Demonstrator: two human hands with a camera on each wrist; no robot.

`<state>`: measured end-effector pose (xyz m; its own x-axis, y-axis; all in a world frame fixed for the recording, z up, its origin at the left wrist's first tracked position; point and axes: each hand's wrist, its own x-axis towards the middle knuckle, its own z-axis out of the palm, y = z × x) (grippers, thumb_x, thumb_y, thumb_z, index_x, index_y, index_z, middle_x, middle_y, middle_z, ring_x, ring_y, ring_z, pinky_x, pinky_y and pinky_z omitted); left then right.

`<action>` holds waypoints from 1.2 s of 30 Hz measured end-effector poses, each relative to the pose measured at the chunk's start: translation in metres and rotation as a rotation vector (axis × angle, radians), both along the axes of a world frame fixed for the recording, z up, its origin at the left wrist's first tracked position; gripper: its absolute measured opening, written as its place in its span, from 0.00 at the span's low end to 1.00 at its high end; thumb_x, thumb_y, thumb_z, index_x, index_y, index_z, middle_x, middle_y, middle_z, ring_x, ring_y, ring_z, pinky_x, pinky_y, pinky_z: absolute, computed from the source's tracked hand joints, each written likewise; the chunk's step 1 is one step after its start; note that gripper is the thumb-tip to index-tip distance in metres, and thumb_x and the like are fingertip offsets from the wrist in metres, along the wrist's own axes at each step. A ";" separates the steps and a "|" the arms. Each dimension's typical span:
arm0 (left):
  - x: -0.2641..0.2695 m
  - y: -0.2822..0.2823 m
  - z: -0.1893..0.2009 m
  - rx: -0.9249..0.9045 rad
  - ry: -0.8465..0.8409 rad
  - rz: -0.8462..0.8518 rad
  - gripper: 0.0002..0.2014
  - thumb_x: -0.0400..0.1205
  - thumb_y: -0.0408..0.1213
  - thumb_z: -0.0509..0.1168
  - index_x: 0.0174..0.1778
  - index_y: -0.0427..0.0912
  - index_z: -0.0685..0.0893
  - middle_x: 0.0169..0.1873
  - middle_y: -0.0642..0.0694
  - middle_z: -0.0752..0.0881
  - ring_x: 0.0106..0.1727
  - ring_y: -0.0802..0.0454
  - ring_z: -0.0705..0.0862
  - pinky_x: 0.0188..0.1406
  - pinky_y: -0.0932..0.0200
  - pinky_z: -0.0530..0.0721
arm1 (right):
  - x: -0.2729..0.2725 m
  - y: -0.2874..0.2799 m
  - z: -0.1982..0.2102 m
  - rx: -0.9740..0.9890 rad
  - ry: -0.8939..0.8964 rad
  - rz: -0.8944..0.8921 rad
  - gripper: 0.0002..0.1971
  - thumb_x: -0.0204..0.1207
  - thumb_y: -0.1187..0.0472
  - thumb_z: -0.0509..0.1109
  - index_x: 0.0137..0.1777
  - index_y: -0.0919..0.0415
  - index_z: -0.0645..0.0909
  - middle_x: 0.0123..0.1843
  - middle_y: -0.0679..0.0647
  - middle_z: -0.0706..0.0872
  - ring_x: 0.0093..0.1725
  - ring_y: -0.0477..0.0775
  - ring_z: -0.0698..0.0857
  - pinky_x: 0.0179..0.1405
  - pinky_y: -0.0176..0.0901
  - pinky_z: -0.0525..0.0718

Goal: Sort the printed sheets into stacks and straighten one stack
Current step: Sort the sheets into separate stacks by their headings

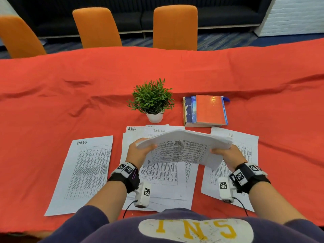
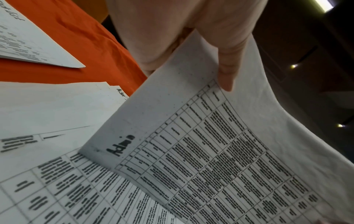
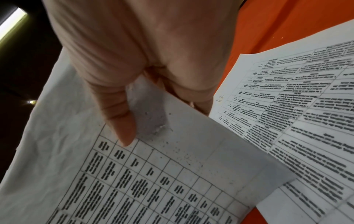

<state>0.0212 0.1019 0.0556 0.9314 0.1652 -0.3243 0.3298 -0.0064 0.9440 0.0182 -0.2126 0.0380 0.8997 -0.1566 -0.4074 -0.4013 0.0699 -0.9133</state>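
You hold a sheaf of printed sheets up off the worktop, one hand at each end

Your left hand (image 1: 138,151) and right hand (image 1: 228,155) each pinch a short edge of the sheaf (image 1: 184,146), thumbs on the near printed face, fingers behind; it arches between them above the middle pile (image 1: 166,174), with a "Task list" pile (image 1: 87,172) outboard of your left hand and an "HR" pile (image 1: 245,151) outboard of your right. The paper looks light, limp and slippery sheet to sheet, so it will likely fan; I'd grip both side edges loosely and tap a long edge down
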 end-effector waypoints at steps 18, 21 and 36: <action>0.013 -0.020 0.092 0.221 -0.414 -0.286 0.06 0.71 0.31 0.74 0.34 0.47 0.87 0.31 0.42 0.86 0.34 0.51 0.82 0.34 0.52 0.80 | 0.026 0.070 0.117 -0.949 -0.415 0.669 0.10 0.79 0.62 0.64 0.37 0.52 0.82 0.33 0.52 0.84 0.34 0.53 0.81 0.34 0.45 0.77; 0.018 0.006 0.089 0.235 -0.407 -0.188 0.10 0.73 0.27 0.75 0.36 0.47 0.85 0.31 0.51 0.88 0.32 0.57 0.82 0.33 0.61 0.80 | 0.028 0.052 0.122 -0.681 -0.378 0.510 0.04 0.77 0.59 0.71 0.43 0.55 0.87 0.34 0.52 0.87 0.32 0.48 0.79 0.33 0.42 0.73; 0.012 0.020 0.065 0.144 -0.372 0.107 0.11 0.84 0.36 0.63 0.62 0.47 0.79 0.55 0.54 0.87 0.58 0.58 0.85 0.58 0.59 0.83 | 0.019 0.117 0.049 0.017 -0.278 0.099 0.14 0.76 0.62 0.73 0.61 0.58 0.83 0.56 0.52 0.91 0.55 0.54 0.90 0.55 0.54 0.86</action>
<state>0.0329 0.1221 0.1211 0.9558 0.2866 0.0652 -0.0282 -0.1314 0.9909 0.0370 -0.0959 0.0874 0.9878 -0.0580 -0.1447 -0.1413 0.0592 -0.9882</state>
